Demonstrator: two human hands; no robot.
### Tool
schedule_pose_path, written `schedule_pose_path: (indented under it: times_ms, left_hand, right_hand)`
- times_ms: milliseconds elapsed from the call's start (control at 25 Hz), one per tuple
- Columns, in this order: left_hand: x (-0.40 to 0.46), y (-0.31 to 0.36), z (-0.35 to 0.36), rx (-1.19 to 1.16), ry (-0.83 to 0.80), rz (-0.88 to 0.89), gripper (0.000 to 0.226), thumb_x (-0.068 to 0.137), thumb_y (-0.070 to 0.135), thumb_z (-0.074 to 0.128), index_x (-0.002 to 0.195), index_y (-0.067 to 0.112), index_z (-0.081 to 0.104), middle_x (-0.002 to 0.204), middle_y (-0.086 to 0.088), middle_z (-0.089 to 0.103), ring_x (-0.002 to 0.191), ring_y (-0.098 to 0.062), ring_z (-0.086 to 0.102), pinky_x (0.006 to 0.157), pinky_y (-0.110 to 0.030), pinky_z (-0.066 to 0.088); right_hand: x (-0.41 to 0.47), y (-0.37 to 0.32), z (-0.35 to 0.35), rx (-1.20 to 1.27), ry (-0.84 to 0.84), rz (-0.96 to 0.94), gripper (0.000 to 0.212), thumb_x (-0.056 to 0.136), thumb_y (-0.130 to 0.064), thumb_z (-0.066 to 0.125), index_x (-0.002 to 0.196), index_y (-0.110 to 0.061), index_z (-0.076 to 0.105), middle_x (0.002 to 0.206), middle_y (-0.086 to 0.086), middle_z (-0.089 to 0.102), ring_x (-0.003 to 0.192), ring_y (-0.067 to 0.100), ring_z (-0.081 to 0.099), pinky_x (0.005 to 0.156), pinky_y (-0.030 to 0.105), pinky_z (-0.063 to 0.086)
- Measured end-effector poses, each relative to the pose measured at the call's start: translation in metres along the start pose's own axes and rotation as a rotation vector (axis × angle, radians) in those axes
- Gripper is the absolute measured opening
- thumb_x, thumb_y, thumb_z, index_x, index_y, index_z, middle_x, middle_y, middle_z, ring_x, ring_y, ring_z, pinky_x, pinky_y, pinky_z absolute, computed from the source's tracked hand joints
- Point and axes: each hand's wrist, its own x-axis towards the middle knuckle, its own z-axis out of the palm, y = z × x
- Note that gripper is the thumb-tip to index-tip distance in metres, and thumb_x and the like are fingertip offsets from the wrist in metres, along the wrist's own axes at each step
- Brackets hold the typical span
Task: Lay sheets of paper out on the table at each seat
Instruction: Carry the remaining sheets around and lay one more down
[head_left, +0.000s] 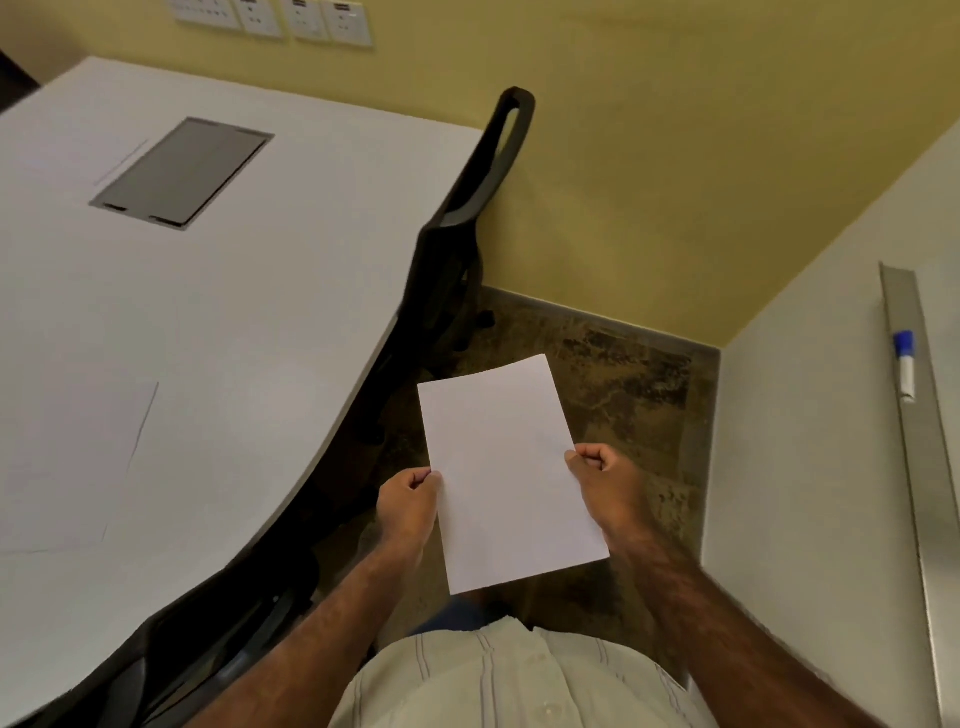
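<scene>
I hold a stack of white paper (504, 467) in front of my body, over the floor to the right of the table. My left hand (410, 506) pinches its left edge and my right hand (605, 480) pinches its right edge. The white table (249, 291) fills the left half of the view, with its curved edge close to my left hand. One white sheet (67, 462) lies flat on the table at the near left, and another faint sheet (67, 150) lies at the far left.
A grey cable hatch (182, 171) is set into the table top. A black chair (467, 223) is pushed in at the table's right edge, and another dark chair (234, 639) sits below its near edge. A whiteboard tray with a blue-capped marker (905, 364) runs along the right wall.
</scene>
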Motion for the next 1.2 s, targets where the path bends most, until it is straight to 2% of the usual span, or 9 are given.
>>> schedule_pose_path:
  times_ms: [120,200,400,600,720,880,1000,1120,1200]
  left_hand:
    - [0.026,0.008,-0.011,-0.067,0.044,-0.029,0.013,0.103,0.028,0.062,0.102,0.021,0.073,0.103,0.003,0.072,0.095,-0.019,0.07,0.079,-0.035,0.06]
    - [0.039,0.013,-0.02,-0.106,0.079,-0.049,0.014,0.102,0.027,0.062,0.102,0.02,0.074,0.103,0.002,0.073,0.095,-0.019,0.071,0.08,-0.037,0.061]
    - [0.059,0.022,-0.047,-0.202,0.211,-0.116,0.012,0.1,0.026,0.064,0.095,0.024,0.074,0.099,0.003,0.074,0.091,-0.017,0.072,0.071,-0.03,0.056]
    - [0.079,0.036,-0.064,-0.287,0.345,-0.186,0.015,0.1,0.026,0.064,0.088,0.031,0.071,0.098,0.008,0.072,0.09,-0.014,0.069,0.068,-0.026,0.052]
    - [0.088,0.049,-0.074,-0.321,0.438,-0.2,0.011,0.1,0.027,0.064,0.098,0.024,0.074,0.1,0.006,0.072,0.093,-0.015,0.068,0.071,-0.026,0.052]
    - [0.105,0.066,-0.083,-0.386,0.574,-0.237,0.01,0.1,0.025,0.065,0.101,0.021,0.074,0.098,0.009,0.07,0.091,-0.01,0.064,0.073,-0.024,0.05]
    - [0.117,0.079,-0.09,-0.454,0.623,-0.24,0.011,0.098,0.024,0.066,0.089,0.028,0.07,0.096,0.008,0.071,0.09,-0.012,0.065,0.073,-0.026,0.052]
    - [0.136,0.088,-0.103,-0.487,0.665,-0.242,0.011,0.097,0.023,0.067,0.087,0.028,0.071,0.097,0.005,0.073,0.091,-0.016,0.067,0.078,-0.032,0.056]
    - [0.153,0.095,-0.114,-0.497,0.686,-0.23,0.012,0.096,0.022,0.068,0.086,0.028,0.072,0.096,0.006,0.073,0.09,-0.014,0.067,0.07,-0.027,0.053]
  right_hand:
    - [0.025,-0.028,0.025,-0.042,-0.047,-0.04,0.01,0.103,-0.037,0.069,0.105,-0.027,0.071,0.101,-0.006,0.077,0.091,0.019,0.074,0.071,0.034,0.06]
    - [0.04,-0.046,0.042,-0.073,-0.072,-0.082,0.011,0.103,-0.035,0.069,0.107,-0.026,0.072,0.102,-0.006,0.077,0.09,0.017,0.073,0.068,0.031,0.057]
    - [0.068,-0.08,0.087,-0.139,-0.216,-0.124,0.014,0.104,-0.033,0.069,0.11,-0.021,0.072,0.104,-0.001,0.078,0.093,0.022,0.075,0.079,0.04,0.064]
    - [0.1,-0.119,0.132,-0.196,-0.351,-0.187,0.015,0.104,-0.029,0.069,0.115,-0.018,0.071,0.103,0.0,0.078,0.09,0.02,0.076,0.073,0.033,0.061]
    - [0.116,-0.142,0.154,-0.242,-0.457,-0.215,0.017,0.104,-0.028,0.068,0.118,-0.017,0.069,0.104,0.001,0.078,0.093,0.022,0.077,0.081,0.042,0.066]
    - [0.137,-0.177,0.181,-0.255,-0.567,-0.26,0.016,0.104,-0.026,0.069,0.117,-0.017,0.069,0.101,0.001,0.08,0.09,0.021,0.079,0.079,0.043,0.068]
    - [0.147,-0.203,0.202,-0.254,-0.605,-0.282,0.015,0.104,-0.025,0.07,0.116,-0.016,0.071,0.098,0.001,0.08,0.087,0.021,0.078,0.076,0.04,0.067]
    - [0.156,-0.226,0.229,-0.28,-0.612,-0.304,0.017,0.104,-0.025,0.069,0.118,-0.015,0.071,0.102,0.003,0.078,0.094,0.023,0.076,0.088,0.046,0.067]
    - [0.161,-0.241,0.249,-0.301,-0.611,-0.317,0.021,0.104,-0.026,0.069,0.121,-0.013,0.07,0.109,0.006,0.077,0.102,0.026,0.075,0.095,0.049,0.065]
